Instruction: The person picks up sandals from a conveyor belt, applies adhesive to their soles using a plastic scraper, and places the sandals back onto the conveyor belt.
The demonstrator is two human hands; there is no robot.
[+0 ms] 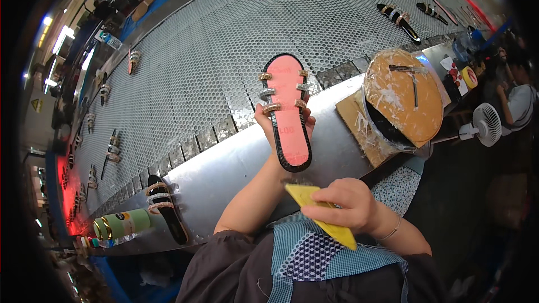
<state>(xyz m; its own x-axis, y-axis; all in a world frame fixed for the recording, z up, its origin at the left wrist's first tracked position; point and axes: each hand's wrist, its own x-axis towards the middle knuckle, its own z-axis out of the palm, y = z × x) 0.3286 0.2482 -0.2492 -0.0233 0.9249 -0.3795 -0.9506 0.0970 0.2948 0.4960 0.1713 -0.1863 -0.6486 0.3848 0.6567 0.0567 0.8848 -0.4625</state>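
Observation:
My left hand (307,119) holds up a sandal (287,87) by its edges, over the metal ledge. Its pink face with a black rim is turned toward me, and gold and silver strap ends show along both sides. Below the sandal's heel, my right hand (349,205) is closed around a flat yellow brush (331,229). The brush lies tilted, its short dark bristles pointing up toward the heel. A small gap separates brush and sandal. My left fingers are partly hidden behind the sandal.
Several sandals lie on the grey mesh conveyor (196,62). A black sandal (167,210) and a green bottle (123,223) rest on the metal ledge (224,160) at left. At right are a round glue-smeared lid (401,98) on a container, cardboard (359,129) and a white fan (486,125).

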